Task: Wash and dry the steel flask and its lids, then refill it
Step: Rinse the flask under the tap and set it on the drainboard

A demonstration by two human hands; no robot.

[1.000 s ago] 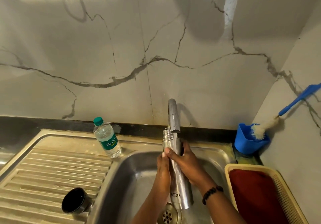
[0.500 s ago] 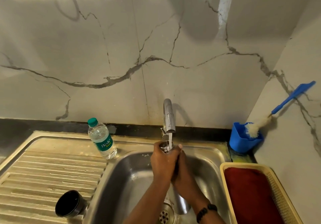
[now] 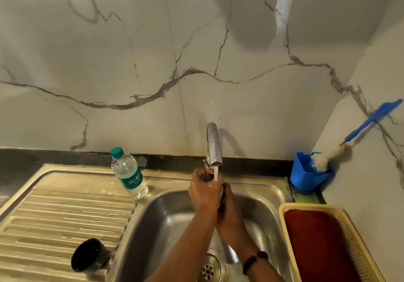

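The steel flask (image 3: 231, 253) stands tilted in the sink basin (image 3: 258, 205), its open mouth just under the tap (image 3: 214, 146), where a thin stream of water runs into it. My left hand (image 3: 204, 191) is wrapped around the flask's neck. My right hand (image 3: 229, 211) grips the body just below, hiding most of it; only the lower end shows near the drain (image 3: 208, 268). A black lid cup (image 3: 89, 255) lies on its side on the draining board at lower left.
A small plastic water bottle (image 3: 129, 173) with a green cap stands on the sink's left rim. A blue holder (image 3: 310, 175) with a bottle brush (image 3: 358, 132) sits in the right corner. A yellow basket (image 3: 354, 238) holds a red cloth (image 3: 317, 244).
The flask's mouth has come under the tap and water now runs into it. My left hand slid up from the flask's body to its neck.
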